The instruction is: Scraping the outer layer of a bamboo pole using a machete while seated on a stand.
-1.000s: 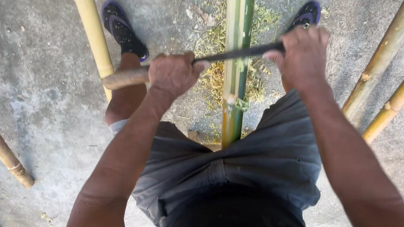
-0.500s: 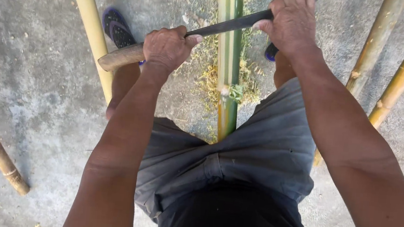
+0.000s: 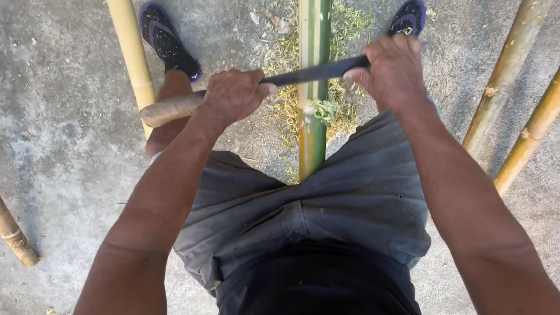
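Bamboo pole (image 3: 313, 37), green, runs between the person's legs on the concrete floor (image 3: 40, 86), with a dark blade (image 3: 308, 74) laid across it. Left hand (image 3: 233, 96) has its fingers clamped on the wooden handle (image 3: 170, 108); right hand (image 3: 392, 69) has its fingers closed over the blade's far end. Green shavings (image 3: 326, 109) curl beside the pole. Yellow poles (image 3: 126, 33) lie nearby.
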